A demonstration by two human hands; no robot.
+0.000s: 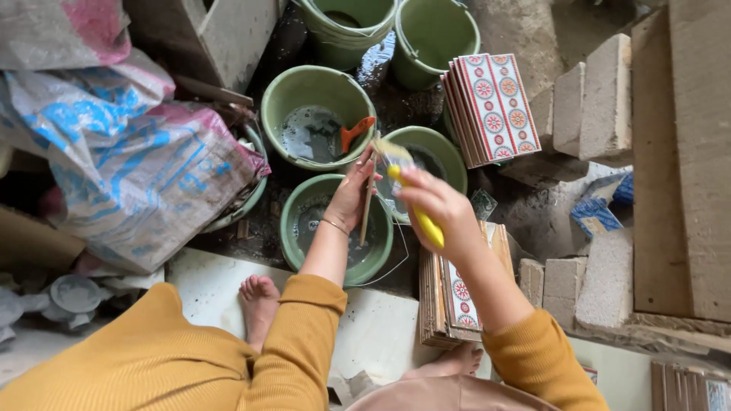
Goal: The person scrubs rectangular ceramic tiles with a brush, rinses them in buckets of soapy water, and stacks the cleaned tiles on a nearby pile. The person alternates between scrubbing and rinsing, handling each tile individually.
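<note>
The left hand (pixel 352 194) holds a thin tile (pixel 368 199) upright on its edge, so only the narrow side shows as a pale strip. The fingers (pixel 364 164) lie pressed together along the tile's left face, their tips reaching near its top; the thumb is hidden behind the hand, so how it presses cannot be told. A thin bracelet (pixel 334 225) circles that wrist.

The right hand (pixel 440 209) is closed around the yellow handle of a brush (pixel 415 204). The handle runs through the fist, its upper end showing above the knuckles and its lower end sticking out below the hand. The bristles are blurred, just right of the tile's top edge and close to the left fingertips; whether they touch the tile cannot be told.

Directly under both hands stands a green bucket (pixel 298 205) with dark wet slurry, and the tile's lower end hangs over its opening. Just above the left fingertips is a second bucket (pixel 283 95) with grey liquid and an orange scraper (pixel 355 132) resting against its rim. A third bucket (pixel 449 152) sits behind the right hand.

Below the right wrist a stack of patterned tiles (pixel 459 293) lies flat; another stack (pixel 495 103) leans well above the right hand. Grey blocks (pixel 605 95) stand to the far right, and a printed sack (pixel 129 164) lies well left of the left hand.
</note>
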